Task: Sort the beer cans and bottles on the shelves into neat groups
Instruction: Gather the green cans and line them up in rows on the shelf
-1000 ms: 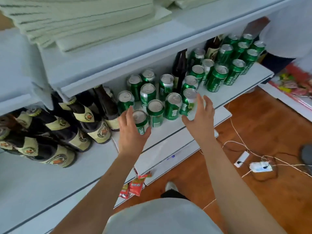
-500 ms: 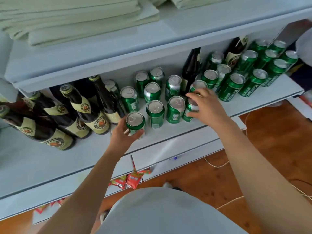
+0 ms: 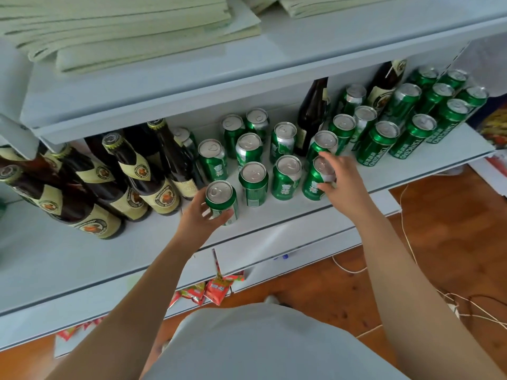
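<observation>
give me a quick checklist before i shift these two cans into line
1. Left hand has a grip on the front can: ok.
2. Right hand grips the end can: ok.
3. Both cans upright: ok.
4. Free shelf space in front of the row: ok.
5. Groups pure: not ok, a dark bottle stands among the cans.
6. Whether the cans are full: cannot tell.

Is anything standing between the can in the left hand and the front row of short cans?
Nothing visible. The left hand holds the green can upright on the shelf; bare shelf separates it from the nearest front-row can.
</observation>
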